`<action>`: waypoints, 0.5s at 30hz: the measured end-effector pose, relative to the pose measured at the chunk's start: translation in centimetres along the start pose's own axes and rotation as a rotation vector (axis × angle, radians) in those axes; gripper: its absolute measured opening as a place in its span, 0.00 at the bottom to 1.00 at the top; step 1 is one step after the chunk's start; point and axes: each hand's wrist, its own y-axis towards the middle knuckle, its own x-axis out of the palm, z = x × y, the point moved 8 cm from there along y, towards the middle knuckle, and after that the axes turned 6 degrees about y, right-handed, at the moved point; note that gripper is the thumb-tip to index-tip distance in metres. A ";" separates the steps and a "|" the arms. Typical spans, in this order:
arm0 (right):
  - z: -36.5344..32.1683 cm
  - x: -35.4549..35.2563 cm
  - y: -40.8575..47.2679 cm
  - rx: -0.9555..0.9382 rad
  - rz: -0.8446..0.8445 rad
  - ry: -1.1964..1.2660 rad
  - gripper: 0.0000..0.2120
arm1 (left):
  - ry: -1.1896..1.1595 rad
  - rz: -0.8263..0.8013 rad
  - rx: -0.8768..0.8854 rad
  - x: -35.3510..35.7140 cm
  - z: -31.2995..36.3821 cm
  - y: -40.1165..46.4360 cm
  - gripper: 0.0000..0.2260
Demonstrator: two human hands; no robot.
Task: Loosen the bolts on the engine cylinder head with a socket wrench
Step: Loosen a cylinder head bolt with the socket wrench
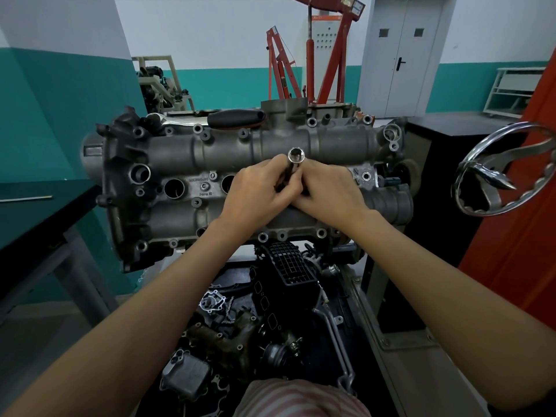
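Both hands are meeting over the middle of the grey cast-aluminium engine cylinder head [228, 164], which is sitting dead centre of the view and stretching from 9 o'clock to 3 o'clock. The left hand [258, 191] is curling its fingers round the dark shaft of the chrome socket extension [295, 159], and the right hand [329, 191] is coming in from 3 o'clock, touching the left one, with its fingers wrapping the same tool lower down. The shiny open socket end is pointing up toward the camera, poking out just above the knuckles at 12 o'clock from the hands. Whether the bottom end is sitting on a bolt I can't tell, the hands are covering it.

A black-handled ratchet wrench with a chrome shaft [210, 118] is lying along the far edge of the head, at about 11 o'clock from the hands, well apart from them. A small torx-looking bolt [205, 186] is sitting in the head at 9 o'clock from the left hand, between two round plug wells.

Down at 6 o'clock a pile of dark engine parts, including a black plastic ribbed intake manifold [285, 263], is lying below the head. At 3 o'clock a chrome handwheel [499, 170] is sticking out in front of an orange panel [526, 206]. At 12 o'clock, far back, a red-orange engine hoist [325, 55] is standing against the wall.
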 end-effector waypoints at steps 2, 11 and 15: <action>-0.2 -0.3 -0.1 -0.004 0.008 0.007 0.14 | -0.013 -0.002 -0.003 0.0 -0.2 0.0 0.22; -1.2 -1.0 -0.2 -0.032 0.037 -0.023 0.09 | -0.015 -0.005 0.018 0.2 -0.2 0.0 0.24; -0.2 -0.1 0.0 -0.001 -0.008 -0.013 0.21 | -0.034 0.007 0.016 -0.1 -0.1 0.0 0.18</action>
